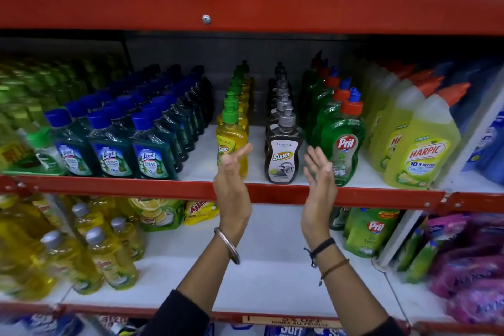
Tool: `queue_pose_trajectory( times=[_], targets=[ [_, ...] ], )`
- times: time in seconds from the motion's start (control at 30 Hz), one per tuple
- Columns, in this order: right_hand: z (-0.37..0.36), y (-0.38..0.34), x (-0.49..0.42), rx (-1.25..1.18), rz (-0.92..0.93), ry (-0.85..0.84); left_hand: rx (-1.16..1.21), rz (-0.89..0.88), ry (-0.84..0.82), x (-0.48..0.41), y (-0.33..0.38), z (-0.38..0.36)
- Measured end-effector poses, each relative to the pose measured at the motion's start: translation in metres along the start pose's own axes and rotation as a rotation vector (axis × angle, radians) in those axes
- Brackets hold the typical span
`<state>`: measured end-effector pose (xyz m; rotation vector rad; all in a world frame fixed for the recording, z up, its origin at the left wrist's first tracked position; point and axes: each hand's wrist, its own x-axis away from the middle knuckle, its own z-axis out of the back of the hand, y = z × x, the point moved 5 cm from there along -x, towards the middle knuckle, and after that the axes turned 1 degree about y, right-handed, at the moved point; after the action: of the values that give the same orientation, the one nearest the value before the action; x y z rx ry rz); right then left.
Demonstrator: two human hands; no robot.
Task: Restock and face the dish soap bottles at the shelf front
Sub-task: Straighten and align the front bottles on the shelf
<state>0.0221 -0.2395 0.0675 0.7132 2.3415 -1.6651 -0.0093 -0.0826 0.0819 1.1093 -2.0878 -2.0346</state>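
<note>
On the middle shelf [191, 189] a row of yellow Super dish soap bottles [230, 135] with green caps runs front to back. Beside it stands a row of grey Super bottles [283, 157] with grey caps, then green Pril bottles [342, 142] with red caps. My left hand [231, 185] is raised in front of the front yellow bottle, fingers apart, holding nothing. My right hand [319, 180] is raised between the front grey bottle and the front Pril bottle, palm facing left, fingers spread and empty. Both hands flank the front grey bottle without touching it.
Blue-capped Lizol bottles [152, 153] fill the shelf to the left, yellow Harpic bottles [420, 150] the right. The red shelf edge above [245, 8] hangs low. On the lower shelf stand yellow bottles [109, 259], Pril pouches [368, 232] and pink packs [469, 262].
</note>
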Motion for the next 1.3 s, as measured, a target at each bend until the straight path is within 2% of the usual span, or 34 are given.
queue_pose_trajectory(
  times=[0.03, 0.1, 0.2, 0.27, 0.4, 0.5, 0.73, 0.93, 1.3],
  targets=[
    [-0.001, 0.0, 0.009, 0.01, 0.047, 0.011, 0.016, -0.017, 0.085, -0.003, 0.0, 0.011],
    [-0.015, 0.002, 0.024, 0.025, 0.076, -0.07, 0.013, -0.009, 0.169, -0.016, -0.001, 0.031],
    [-0.053, 0.005, 0.036, 0.085, 0.043, -0.318, -0.099, 0.083, 0.056, -0.045, -0.011, 0.046],
    [-0.075, 0.008, 0.036, 0.164, -0.016, -0.375, -0.212, 0.104, -0.068, -0.058, -0.013, 0.053],
    [-0.095, 0.016, 0.027, 0.274, -0.096, -0.33, -0.267, 0.161, -0.345, -0.066, -0.008, 0.054],
    [-0.101, 0.02, 0.023, 0.237, -0.143, -0.361, -0.221, 0.214, -0.425, -0.067, -0.007, 0.053],
    [-0.101, 0.021, 0.016, 0.204, -0.22, -0.356, -0.216, 0.138, -0.41, -0.058, -0.005, 0.057],
    [-0.105, 0.024, 0.012, 0.124, -0.323, -0.393, -0.168, 0.167, -0.361, -0.06, -0.006, 0.064],
    [-0.108, 0.029, 0.011, 0.112, -0.298, -0.326, -0.175, 0.168, -0.317, -0.059, -0.008, 0.067]
  ],
)
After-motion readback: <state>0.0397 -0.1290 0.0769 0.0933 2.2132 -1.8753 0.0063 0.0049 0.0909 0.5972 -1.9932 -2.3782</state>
